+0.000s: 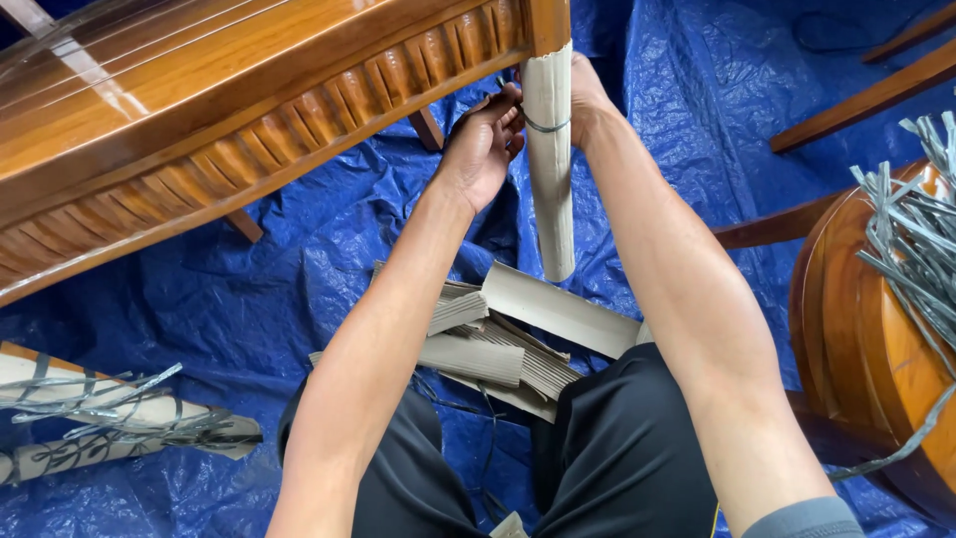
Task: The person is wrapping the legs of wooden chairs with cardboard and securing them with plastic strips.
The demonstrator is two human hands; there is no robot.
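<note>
Two hands working at one cardboard-wrapped table leg (pixel 550 159), hanging upright just below the corner of the carved wooden table (pixel 229 110) at top centre. Wrapping showing pale grey-beige and ribbed, running down as a long tube to a blunt lower end above the blue tarp (pixel 299 279). Thin grey strap (pixel 546 126) circling the wrapping near its top. Left hand (pixel 483 149) pressing against the left side of the tube, fingers curled and bunched together, fingertips pinching at the strap. Right hand (pixel 588 100) reaching round behind the tube, mostly hidden; cannot tell how its fingers are lying.

Lying just below, between the knees in black shorts (pixel 617 448): a loose pile of cardboard pieces (pixel 508 349), same grey-beige, some flat, some folded into angle shapes, fanning out over the tarp. Resting at lower left: another wrapped bundle (pixel 90 438), long and round, bound in tangled grey straps. Standing at right: a rounded wooden piece (pixel 856 339), glossy brown, carrying a heap of loose grey straps (pixel 916 219) spilling over its edge. Showing at upper right: dark wooden rails (pixel 876 95) crossing above the tarp.
</note>
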